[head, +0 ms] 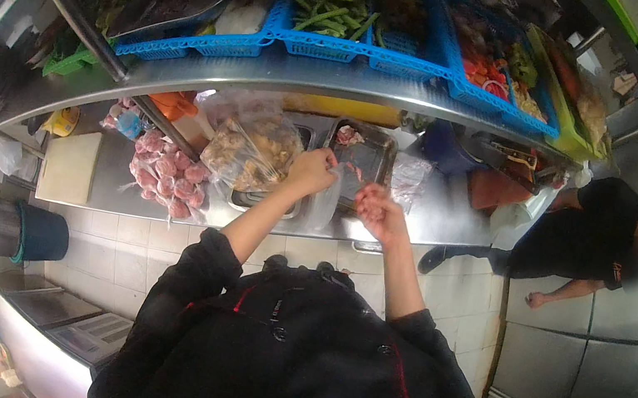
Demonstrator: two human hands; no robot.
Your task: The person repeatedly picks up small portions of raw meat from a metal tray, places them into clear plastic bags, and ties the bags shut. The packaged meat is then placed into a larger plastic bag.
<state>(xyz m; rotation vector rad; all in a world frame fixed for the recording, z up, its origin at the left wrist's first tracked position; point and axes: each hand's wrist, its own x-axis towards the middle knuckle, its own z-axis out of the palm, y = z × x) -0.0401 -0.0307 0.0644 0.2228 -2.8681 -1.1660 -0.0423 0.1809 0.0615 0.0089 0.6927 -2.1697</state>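
Observation:
My left hand point(312, 171) pinches the upper edge of a clear plastic bag point(324, 203), which hangs down over the steel counter. In my right hand point(386, 223) is a clump of raw meat point(370, 202), blurred by motion, just right of the bag. Behind both hands lies a metal tray point(374, 139) with a few scraps of meat point(350, 136) in it. Left of my left hand, a large clear bag of yellowish-brown food pieces point(254, 153) rests on a metal pan point(236, 201). Further left is a pile of small knotted bags of pinkish meat point(167, 177).
A steel shelf point(314, 75) with blue baskets point(313, 43) of vegetables overhangs the counter. A cutting board point(69, 167) lies at the counter's left end. On the right stands another person point(579, 233) beside steel cabinet doors point(541, 363). Bins point(44, 235) stand on the floor at left.

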